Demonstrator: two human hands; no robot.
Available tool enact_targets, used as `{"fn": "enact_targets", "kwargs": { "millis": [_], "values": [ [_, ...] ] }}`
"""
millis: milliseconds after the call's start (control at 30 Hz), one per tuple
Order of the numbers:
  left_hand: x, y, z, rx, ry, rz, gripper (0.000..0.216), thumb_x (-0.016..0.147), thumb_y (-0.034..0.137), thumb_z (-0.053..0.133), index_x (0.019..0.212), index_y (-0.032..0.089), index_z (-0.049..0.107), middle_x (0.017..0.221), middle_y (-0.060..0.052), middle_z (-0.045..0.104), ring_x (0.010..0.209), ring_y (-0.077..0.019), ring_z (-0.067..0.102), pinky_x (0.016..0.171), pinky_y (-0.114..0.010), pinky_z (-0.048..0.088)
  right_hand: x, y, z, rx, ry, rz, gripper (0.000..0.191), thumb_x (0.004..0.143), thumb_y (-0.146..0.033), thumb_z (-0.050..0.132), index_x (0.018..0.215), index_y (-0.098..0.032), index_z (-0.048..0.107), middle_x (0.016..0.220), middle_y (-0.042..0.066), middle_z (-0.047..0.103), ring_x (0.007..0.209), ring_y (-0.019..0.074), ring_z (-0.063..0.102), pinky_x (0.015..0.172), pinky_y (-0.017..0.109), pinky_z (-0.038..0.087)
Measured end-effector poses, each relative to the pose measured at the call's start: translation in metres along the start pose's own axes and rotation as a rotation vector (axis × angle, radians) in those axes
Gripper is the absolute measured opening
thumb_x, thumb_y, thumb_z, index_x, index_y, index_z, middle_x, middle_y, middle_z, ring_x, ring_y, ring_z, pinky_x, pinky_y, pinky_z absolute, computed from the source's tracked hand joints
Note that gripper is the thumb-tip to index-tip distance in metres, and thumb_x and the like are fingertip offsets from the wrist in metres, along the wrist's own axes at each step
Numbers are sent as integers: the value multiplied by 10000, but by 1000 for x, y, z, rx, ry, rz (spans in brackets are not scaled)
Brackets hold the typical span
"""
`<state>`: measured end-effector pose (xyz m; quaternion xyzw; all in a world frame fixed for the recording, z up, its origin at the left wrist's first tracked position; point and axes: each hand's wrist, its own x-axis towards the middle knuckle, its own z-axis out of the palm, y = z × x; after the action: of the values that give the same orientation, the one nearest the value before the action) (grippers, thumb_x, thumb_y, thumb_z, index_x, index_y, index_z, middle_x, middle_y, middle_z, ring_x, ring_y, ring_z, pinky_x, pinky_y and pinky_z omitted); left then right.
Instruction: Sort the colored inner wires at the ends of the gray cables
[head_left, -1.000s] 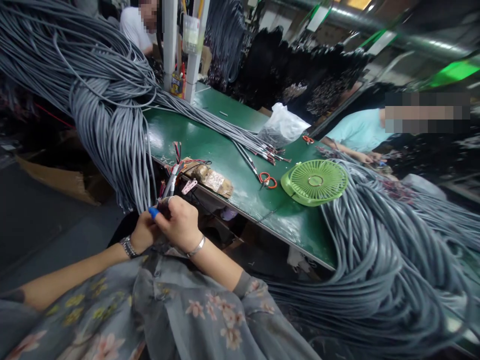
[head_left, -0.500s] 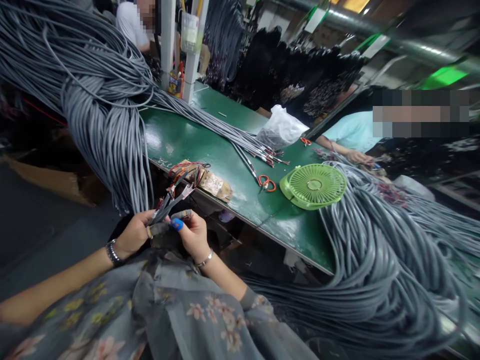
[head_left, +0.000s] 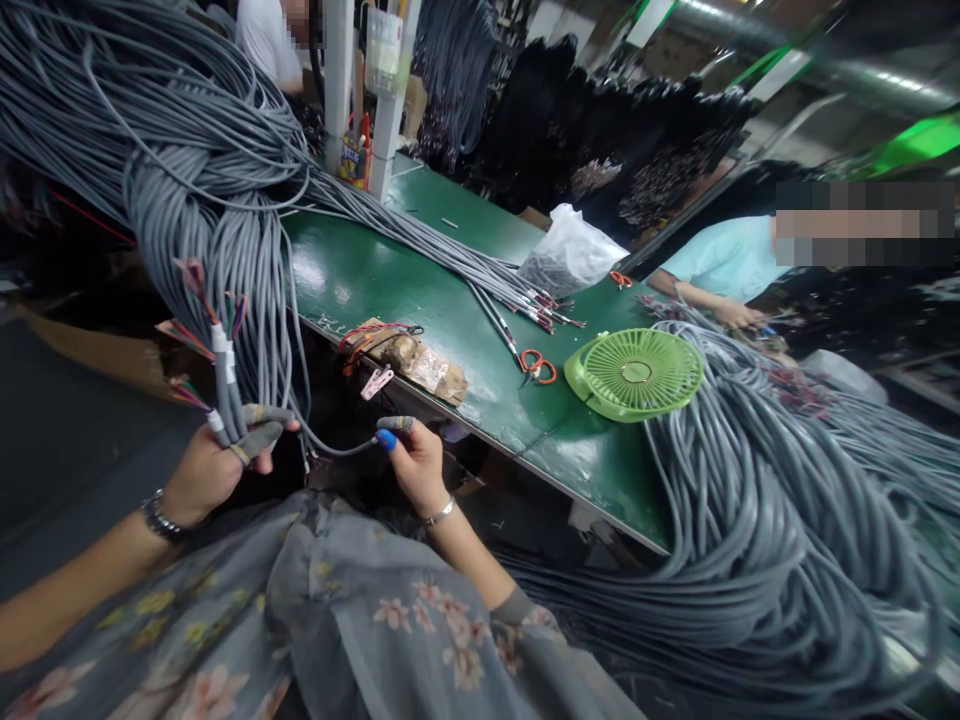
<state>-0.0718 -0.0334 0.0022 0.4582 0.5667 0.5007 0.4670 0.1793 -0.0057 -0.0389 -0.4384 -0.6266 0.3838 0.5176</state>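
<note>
My left hand [head_left: 214, 462] is closed on a few grey cables [head_left: 225, 385] that stand upright, their stripped ends fanning into coloured wires. Grey finger cots cover its fingertips. My right hand [head_left: 415, 458] pinches one thin grey cable [head_left: 337, 450] that runs across to the left hand; its thumb wears a blue cot. Both hands hover below the front edge of the green table [head_left: 450, 330], over my flowered lap. A big hank of grey cables [head_left: 187, 190] hangs just above the left hand.
On the table lie a brown taped block with a pink clip [head_left: 409, 360], red-handled scissors [head_left: 536, 365], a green fan [head_left: 636, 373], a clear plastic bag [head_left: 570, 250] and stripped cable ends [head_left: 525, 300]. A heap of grey cable [head_left: 772, 520] fills the right. A person in light blue [head_left: 720, 265] works opposite.
My hands have parted: the left swung out to the left and lifted the cable ends upright, while the right stayed near the table edge, keeping one cable.
</note>
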Motion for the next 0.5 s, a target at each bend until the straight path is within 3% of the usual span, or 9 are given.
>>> {"fn": "enact_targets", "kwargs": {
  "millis": [100, 167, 300, 400, 500],
  "values": [
    [6, 3, 9, -44, -137, -130, 344, 603, 511, 858, 681, 193, 749, 381, 36, 523, 303, -70, 328, 320, -204, 241, 4, -5, 10, 25, -172, 27, 153, 857, -342, 675, 907, -237, 773, 903, 59, 792, 847, 217, 735, 816, 344, 582],
    [11, 6, 20, -58, -211, -186, 350, 608, 514, 847, 647, 188, 727, 357, 55, 457, 312, -71, 310, 322, -202, 217, 8, -8, 18, 72, -267, 52, 167, 866, -347, 658, 918, -234, 769, 920, 54, 789, 863, 208, 729, 827, 336, 580],
    [17, 12, 42, -51, -67, -57, 338, 600, 513, 852, 685, 203, 748, 582, -21, 691, 490, -136, 543, 446, -233, 411, 15, -9, 29, 232, -327, 141, 222, 857, -427, 666, 868, -214, 726, 814, 27, 741, 755, 172, 682, 738, 301, 570],
    [18, 16, 51, 35, -197, -14, 351, 558, 518, 889, 734, 232, 783, 695, -41, 767, 721, -240, 683, 661, -309, 561, 16, -6, 30, 338, -286, 283, 322, 773, -527, 740, 783, -212, 670, 706, -6, 674, 656, 142, 617, 658, 273, 539],
    [21, 14, 55, 59, -323, -69, 392, 559, 584, 873, 685, 231, 757, 664, -47, 758, 673, -245, 683, 639, -330, 573, 16, -3, 31, 401, -198, 401, 407, 663, -568, 818, 730, -210, 637, 651, -29, 631, 599, 121, 559, 611, 259, 509]
  ]
}}
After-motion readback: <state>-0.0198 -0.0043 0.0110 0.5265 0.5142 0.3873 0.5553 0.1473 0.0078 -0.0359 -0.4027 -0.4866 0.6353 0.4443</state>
